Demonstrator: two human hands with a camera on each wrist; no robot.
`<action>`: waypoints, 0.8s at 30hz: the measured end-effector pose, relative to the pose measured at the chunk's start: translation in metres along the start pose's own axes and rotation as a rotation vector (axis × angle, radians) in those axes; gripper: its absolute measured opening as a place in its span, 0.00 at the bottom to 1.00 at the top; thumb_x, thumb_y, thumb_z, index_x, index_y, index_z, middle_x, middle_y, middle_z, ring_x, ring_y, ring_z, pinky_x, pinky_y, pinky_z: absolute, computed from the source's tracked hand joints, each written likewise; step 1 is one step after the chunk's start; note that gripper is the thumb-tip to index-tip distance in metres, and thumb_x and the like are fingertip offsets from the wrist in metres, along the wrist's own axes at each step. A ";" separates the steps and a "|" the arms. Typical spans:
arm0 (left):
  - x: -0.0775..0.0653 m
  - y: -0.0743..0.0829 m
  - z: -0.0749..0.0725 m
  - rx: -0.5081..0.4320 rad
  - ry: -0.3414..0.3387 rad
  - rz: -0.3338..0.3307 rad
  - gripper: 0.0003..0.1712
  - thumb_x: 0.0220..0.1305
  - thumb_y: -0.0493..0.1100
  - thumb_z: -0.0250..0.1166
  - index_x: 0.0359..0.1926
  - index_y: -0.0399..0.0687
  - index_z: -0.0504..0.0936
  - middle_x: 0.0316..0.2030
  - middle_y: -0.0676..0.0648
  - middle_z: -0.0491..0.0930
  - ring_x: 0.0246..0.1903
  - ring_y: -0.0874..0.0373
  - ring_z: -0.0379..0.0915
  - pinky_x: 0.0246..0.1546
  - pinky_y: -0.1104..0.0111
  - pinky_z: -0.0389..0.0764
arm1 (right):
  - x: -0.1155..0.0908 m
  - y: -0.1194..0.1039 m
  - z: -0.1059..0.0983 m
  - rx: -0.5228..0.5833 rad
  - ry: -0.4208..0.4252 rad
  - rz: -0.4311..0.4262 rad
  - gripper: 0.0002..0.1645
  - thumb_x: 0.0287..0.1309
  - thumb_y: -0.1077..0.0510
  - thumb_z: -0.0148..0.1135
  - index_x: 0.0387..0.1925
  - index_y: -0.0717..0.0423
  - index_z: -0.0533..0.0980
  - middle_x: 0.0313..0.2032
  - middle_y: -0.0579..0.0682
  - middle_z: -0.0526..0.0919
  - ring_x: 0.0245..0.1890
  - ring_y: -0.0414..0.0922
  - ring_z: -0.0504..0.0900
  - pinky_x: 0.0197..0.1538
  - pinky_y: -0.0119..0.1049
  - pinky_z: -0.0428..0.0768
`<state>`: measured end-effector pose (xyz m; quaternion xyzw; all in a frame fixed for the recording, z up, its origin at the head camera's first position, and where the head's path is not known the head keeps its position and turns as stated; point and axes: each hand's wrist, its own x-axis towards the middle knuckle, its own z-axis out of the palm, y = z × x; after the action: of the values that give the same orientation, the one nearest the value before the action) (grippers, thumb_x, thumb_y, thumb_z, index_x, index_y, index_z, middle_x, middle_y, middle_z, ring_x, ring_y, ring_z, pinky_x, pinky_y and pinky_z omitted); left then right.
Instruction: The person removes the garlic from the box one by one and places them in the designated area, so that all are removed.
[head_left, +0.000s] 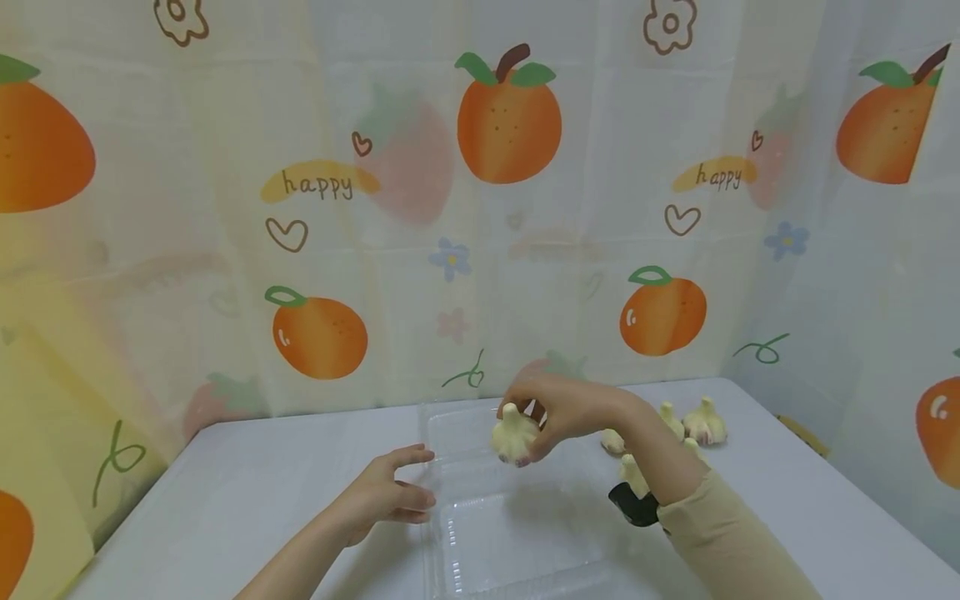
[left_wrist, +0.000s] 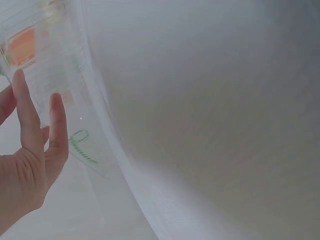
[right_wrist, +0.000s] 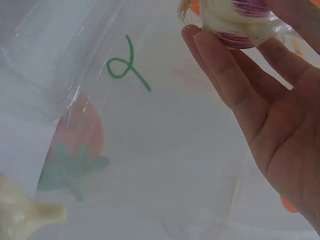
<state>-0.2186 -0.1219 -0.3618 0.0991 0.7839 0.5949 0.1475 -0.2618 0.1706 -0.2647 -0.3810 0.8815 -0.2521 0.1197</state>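
Note:
My right hand point(head_left: 573, 404) grips a garlic bulb point(head_left: 513, 435) between thumb and fingers, holding it above the clear plastic container point(head_left: 517, 533). The bulb is cream-coloured, its stem pointing up. Purple streaks and root hairs show on the held garlic bulb point(right_wrist: 237, 22) in the right wrist view, where the frame's top edge cuts it off. My left hand point(head_left: 386, 492) is beside the container's left edge, fingers parted and holding nothing. In the left wrist view, the left hand point(left_wrist: 35, 150) has its fingertips close to the clear plastic; whether they touch it I cannot tell.
Several more garlic bulbs point(head_left: 706, 422) lie on the white table point(head_left: 285, 467) to the right, partly behind my right forearm. A black band point(head_left: 633, 505) shows near that wrist. Behind the table hangs a fruit-printed curtain point(head_left: 510, 250).

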 end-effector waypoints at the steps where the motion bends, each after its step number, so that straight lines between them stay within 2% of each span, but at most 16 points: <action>1: 0.000 0.000 0.000 0.000 0.000 0.000 0.43 0.54 0.29 0.69 0.70 0.29 0.61 0.77 0.33 0.47 0.36 0.59 0.77 0.40 0.63 0.90 | -0.002 0.002 -0.001 0.010 0.004 0.000 0.30 0.44 0.54 0.79 0.51 0.48 0.76 0.48 0.43 0.80 0.47 0.44 0.82 0.50 0.33 0.86; 6: -0.001 0.000 0.001 0.000 0.006 -0.003 0.43 0.54 0.29 0.69 0.70 0.29 0.62 0.76 0.33 0.48 0.35 0.59 0.77 0.40 0.63 0.90 | -0.013 0.010 -0.005 0.032 0.017 0.040 0.28 0.45 0.57 0.77 0.50 0.46 0.76 0.48 0.46 0.81 0.45 0.46 0.82 0.47 0.31 0.85; 16: -0.001 -0.001 0.002 0.007 0.011 -0.008 0.43 0.54 0.29 0.69 0.70 0.30 0.62 0.76 0.33 0.49 0.35 0.59 0.76 0.39 0.63 0.90 | -0.035 0.035 -0.013 -0.019 0.072 0.118 0.28 0.44 0.52 0.78 0.50 0.42 0.77 0.50 0.47 0.83 0.45 0.44 0.82 0.45 0.31 0.84; 21: 0.000 -0.001 0.002 0.009 0.011 -0.009 0.43 0.54 0.29 0.69 0.70 0.30 0.62 0.76 0.33 0.49 0.35 0.59 0.76 0.39 0.63 0.90 | -0.049 0.049 -0.018 -0.032 0.119 0.140 0.31 0.44 0.52 0.77 0.53 0.43 0.77 0.50 0.48 0.83 0.45 0.45 0.82 0.45 0.33 0.84; 24: 0.001 0.000 0.001 0.011 0.010 -0.009 0.43 0.53 0.29 0.69 0.70 0.30 0.62 0.76 0.33 0.49 0.35 0.59 0.77 0.39 0.63 0.90 | -0.057 0.056 -0.021 -0.023 0.148 0.167 0.29 0.46 0.53 0.76 0.52 0.40 0.77 0.50 0.48 0.82 0.45 0.45 0.81 0.45 0.33 0.84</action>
<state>-0.2187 -0.1204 -0.3621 0.0934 0.7883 0.5905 0.1455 -0.2658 0.2527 -0.2756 -0.2878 0.9194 -0.2586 0.0704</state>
